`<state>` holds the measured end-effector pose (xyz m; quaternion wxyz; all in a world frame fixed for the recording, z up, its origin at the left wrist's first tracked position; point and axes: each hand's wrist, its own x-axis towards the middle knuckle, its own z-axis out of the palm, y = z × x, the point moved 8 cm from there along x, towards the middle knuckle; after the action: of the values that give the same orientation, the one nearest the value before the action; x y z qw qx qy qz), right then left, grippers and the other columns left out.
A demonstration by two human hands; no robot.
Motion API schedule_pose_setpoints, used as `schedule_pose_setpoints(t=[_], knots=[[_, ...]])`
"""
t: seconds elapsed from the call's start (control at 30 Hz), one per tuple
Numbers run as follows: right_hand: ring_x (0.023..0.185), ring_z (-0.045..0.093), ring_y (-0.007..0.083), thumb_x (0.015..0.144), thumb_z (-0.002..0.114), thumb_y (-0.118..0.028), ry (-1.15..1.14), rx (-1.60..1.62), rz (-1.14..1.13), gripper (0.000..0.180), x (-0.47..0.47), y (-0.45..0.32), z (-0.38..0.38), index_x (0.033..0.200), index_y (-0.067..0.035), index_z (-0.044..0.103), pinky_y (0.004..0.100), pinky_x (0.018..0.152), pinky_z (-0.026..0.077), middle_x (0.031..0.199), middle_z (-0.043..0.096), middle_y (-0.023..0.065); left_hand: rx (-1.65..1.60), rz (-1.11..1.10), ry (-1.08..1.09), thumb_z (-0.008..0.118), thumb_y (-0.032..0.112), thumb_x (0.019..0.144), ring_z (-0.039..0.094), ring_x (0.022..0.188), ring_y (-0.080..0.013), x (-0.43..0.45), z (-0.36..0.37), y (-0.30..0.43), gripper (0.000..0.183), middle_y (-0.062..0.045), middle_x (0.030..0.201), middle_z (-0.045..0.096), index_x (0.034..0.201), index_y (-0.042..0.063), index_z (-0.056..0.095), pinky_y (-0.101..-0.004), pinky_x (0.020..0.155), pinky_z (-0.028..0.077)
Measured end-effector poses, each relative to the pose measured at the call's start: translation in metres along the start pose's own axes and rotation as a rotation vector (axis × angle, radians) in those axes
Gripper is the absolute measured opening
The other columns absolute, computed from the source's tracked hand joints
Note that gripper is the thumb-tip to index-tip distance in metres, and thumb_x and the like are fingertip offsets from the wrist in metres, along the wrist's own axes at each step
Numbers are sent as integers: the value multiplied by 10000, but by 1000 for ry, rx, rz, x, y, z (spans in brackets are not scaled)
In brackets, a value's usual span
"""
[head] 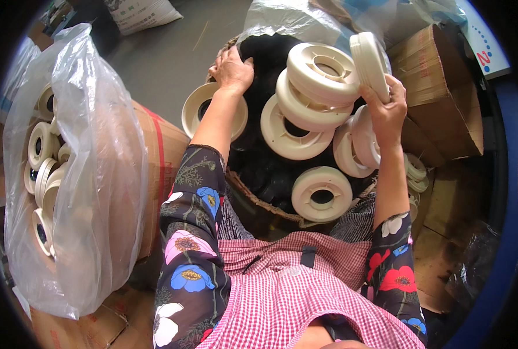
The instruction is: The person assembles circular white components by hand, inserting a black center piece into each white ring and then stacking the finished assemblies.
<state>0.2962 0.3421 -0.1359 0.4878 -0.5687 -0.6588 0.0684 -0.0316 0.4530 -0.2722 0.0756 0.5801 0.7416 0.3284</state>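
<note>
My right hand (390, 104) grips a cream plastic ring (368, 63), held on edge with its grooved rim showing. Just left of it, similar rings (322, 80) are piled up and overlapping on a round, black-covered work surface (259, 179). My left hand (233, 72) touches the far left rim of that surface, thumb apart from the fingers; whether it grips the rim is unclear. Under my left forearm lies another ring (191, 113), partly covered. A single flat ring (322, 194) rests at the near edge. Two more rings (355, 141) lean together by my right wrist.
At left stands a cardboard carton (154, 165) with a clear plastic liner (106, 174) and several rings (41, 146) inside. An open carton (437, 96) is on the right, with more rings (416, 170) below it. Translucent plastic sheeting (289, 19) lies beyond the surface. A white sack (143, 15) sits on the floor.
</note>
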Motion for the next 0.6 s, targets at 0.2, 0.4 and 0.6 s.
schedule_pose_setpoints(t=[0.2,0.4,0.6], knots=[[866,565,99,748,761,-143,174,452,78,474,-19,-1,-35,1139,3,535,242,756,469,998,598,54,-45,-130,-104,697,341,773,583,1074,-276,12,14,5,381,-104,1065,653,1069,109,633,-496,995,291],[1014,563,184,797,709,-365,213,819,46,598,-46,-38,-48,1207,18,504,315,852,450,1132,590,89,-485,-44,-143,696,242,768,639,735,-190,-7,-40,17,217,-65,737,677,847,41,675,-322,671,491],[1112,511,175,722,792,-402,-417,957,156,857,-85,-84,10,1337,31,382,301,933,423,1226,519,98,-800,691,-218,758,36,663,585,1050,-243,-107,-179,108,268,-151,1293,498,898,11,631,-358,893,478]])
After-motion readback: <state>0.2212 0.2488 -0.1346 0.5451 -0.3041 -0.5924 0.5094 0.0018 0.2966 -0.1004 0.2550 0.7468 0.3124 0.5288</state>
